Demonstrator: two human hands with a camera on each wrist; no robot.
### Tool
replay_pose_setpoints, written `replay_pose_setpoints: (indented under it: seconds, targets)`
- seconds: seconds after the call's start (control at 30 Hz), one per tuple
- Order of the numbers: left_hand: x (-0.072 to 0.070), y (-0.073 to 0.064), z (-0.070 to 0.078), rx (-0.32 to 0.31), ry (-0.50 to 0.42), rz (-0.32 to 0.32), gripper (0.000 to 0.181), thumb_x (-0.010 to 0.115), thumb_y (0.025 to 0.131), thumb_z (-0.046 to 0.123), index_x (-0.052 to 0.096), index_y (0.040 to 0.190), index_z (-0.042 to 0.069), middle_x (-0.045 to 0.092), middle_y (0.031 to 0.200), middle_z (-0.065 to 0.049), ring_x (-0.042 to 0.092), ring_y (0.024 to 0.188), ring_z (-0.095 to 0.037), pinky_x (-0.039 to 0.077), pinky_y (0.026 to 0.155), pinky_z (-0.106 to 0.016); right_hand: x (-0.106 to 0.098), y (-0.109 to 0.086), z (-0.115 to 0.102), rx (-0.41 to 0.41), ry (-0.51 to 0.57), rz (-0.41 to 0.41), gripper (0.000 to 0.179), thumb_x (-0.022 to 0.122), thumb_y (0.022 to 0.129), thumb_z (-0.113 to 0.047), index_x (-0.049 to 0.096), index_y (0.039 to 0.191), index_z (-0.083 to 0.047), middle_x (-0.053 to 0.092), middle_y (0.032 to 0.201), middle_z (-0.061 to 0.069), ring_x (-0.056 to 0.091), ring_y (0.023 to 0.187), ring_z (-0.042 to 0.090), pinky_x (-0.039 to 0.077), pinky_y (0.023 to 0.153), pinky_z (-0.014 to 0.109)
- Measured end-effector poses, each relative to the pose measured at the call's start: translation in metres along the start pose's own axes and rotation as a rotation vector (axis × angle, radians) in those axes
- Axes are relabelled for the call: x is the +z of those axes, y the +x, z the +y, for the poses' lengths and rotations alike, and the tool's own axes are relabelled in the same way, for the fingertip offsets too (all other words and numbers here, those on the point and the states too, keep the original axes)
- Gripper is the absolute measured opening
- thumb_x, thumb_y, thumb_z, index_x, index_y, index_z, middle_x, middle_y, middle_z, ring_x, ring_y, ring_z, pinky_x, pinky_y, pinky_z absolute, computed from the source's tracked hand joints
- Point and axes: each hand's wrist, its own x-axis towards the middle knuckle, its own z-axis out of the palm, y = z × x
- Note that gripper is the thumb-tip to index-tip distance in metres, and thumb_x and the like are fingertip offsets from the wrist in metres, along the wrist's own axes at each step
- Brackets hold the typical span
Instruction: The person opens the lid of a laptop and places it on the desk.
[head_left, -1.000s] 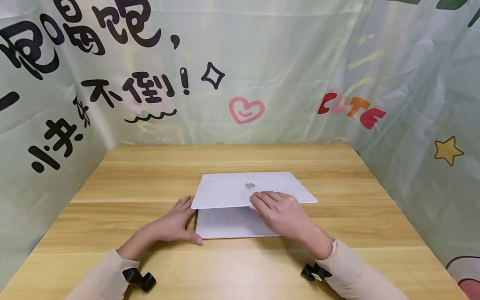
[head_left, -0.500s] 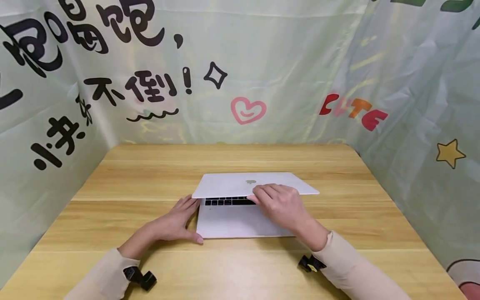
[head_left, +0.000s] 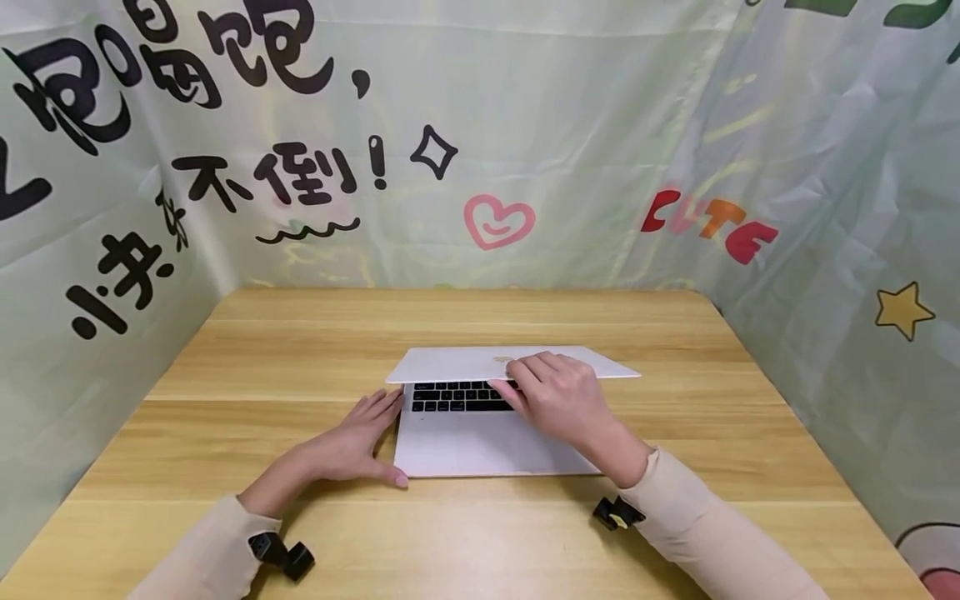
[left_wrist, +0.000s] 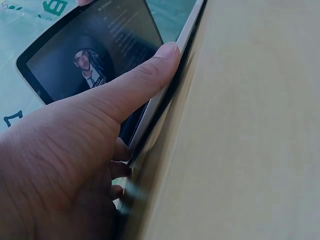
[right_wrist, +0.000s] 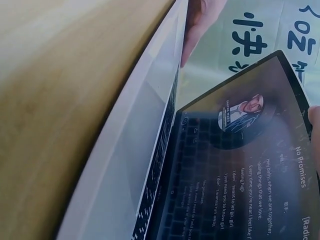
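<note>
The right hand (head_left: 562,396) pinches the near edge of the lid (head_left: 450,365), fingers bent over its outer face and thumb tucked beneath. The left hand (head_left: 348,446) lies with thumb and fingers apart at the laptop's near left corner, the thumb touching the front edge of the base (head_left: 480,442) and the fingers along its left side. The two hands are well apart. The laptop itself sits on the table (head_left: 450,533) in front of the person, base flat, lid part-way up and leaning over the keys (head_left: 453,397). I judge the step in hand to be opening it, with the left hand steadying the base; the next move would call for the right hand to carry the lid on past upright while the left keeps the base from sliding. In the right wrist view the screen (right_wrist: 260,145) is lit, with a song title, "No Promises", lyrics and a small picture. No container is in view, so there are no contents to tell. Beyond the table hangs a printed cloth (head_left: 600,108) with a pink heart (head_left: 499,228) and a yellow star (head_left: 905,310).
</note>
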Motion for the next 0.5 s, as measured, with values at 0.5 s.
replay_pose_setpoints:
  seconds: [0.5]
  targets:
    - [-0.0001, -0.0015, 0.0011, 0.015, 0.0, 0.017, 0.124, 0.069, 0.071, 0.074, 0.02, 0.153, -0.005, 0.015, 0.159, -0.022, 0.006, 0.146, -0.042, 0.005, 0.117, -0.054, -0.0003, 0.0085, 0.009, 0.05, -0.005, -0.021, 0.049, 0.052, 0.098, -0.049, 0.059, 0.068, -0.011, 0.06, 0.062, 0.002, 0.061, 0.058, 0.02, 0.049, 0.043, 0.032]
